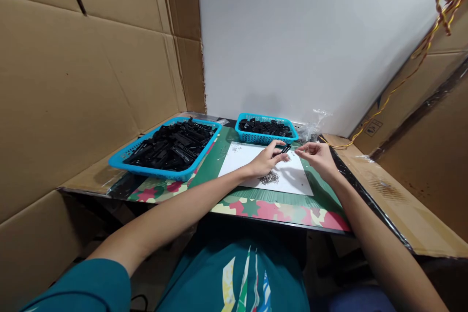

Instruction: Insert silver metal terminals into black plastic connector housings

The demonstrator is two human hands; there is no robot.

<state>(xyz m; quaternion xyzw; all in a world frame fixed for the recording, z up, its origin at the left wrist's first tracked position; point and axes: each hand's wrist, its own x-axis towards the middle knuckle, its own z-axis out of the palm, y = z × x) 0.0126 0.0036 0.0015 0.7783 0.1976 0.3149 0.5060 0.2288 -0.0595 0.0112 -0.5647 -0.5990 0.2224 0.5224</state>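
My left hand hovers over a white sheet of paper and pinches a small black plastic part between thumb and fingers. My right hand is just to its right, fingers curled in a pinch toward the part's end; what it holds, if anything, is too small to see. Under my left hand, a little heap of tiny metal pieces lies on the paper.
A large blue basket full of black parts sits at the left, a smaller blue basket of black pieces at the back. Green patterned mat covers the table. Cardboard walls stand left and right; yellow-red wires hang at right.
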